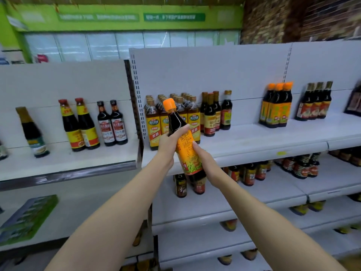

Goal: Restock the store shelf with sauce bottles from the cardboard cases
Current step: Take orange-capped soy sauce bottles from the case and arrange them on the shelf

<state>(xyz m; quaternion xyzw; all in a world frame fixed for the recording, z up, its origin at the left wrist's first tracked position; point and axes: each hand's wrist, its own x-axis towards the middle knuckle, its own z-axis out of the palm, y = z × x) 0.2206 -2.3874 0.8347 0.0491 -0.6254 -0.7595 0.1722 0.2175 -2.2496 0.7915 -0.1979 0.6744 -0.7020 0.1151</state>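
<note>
I held one sauce bottle (182, 137) in both hands at the centre of the frame, in front of the white top shelf (254, 142). It was tilted, its orange cap (169, 105) leaning toward the upper left and its base toward the lower right. My left hand (170, 142) gripped the dark shoulder of the bottle, the fingers (182, 130) curled round it just above the orange label. My right hand (205, 163) held the lower part of the label from the right, its fingers wrapped behind the bottle and the thumb lying along the label.

Directly behind the bottle stood a block of yellow-labelled bottles (193, 118) on the shelf, with a few taller dark bottles (211, 114) just to their right. Further right, well apart, stood a trio of orange-capped bottles (276, 106) matching mine, and beyond them three dark bottles with red labels (315, 103). On the lower-set shelf in the left half of the frame stood two red-capped bottles (79, 124) and two black-capped ones (113, 123). More bottles (252, 173) sat on the shelf below, right of centre.
</note>
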